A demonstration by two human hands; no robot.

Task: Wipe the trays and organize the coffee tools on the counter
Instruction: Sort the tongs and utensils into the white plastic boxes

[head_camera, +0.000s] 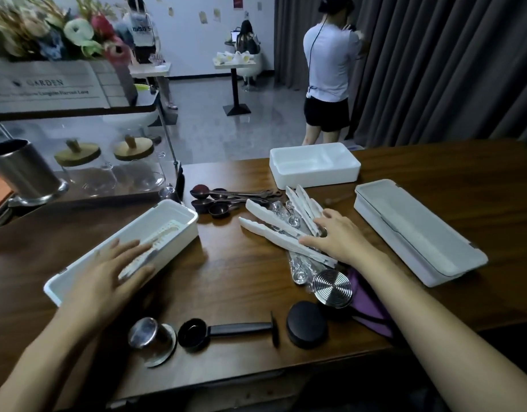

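Sorting step. Left hand (pixel 107 272) rests on long white tray (pixel 185 230), fingers straight; right hand (pixel 338 237), fingers spread, presses white tongs (pixel 271 226) on tabletop (pixel 232 272). Next, likely: curl around tongs, carry to tray

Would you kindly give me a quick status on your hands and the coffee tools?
Left hand open over the long white tray. Right hand open, resting on the white tongs. Purple cloth lies under the right forearm.
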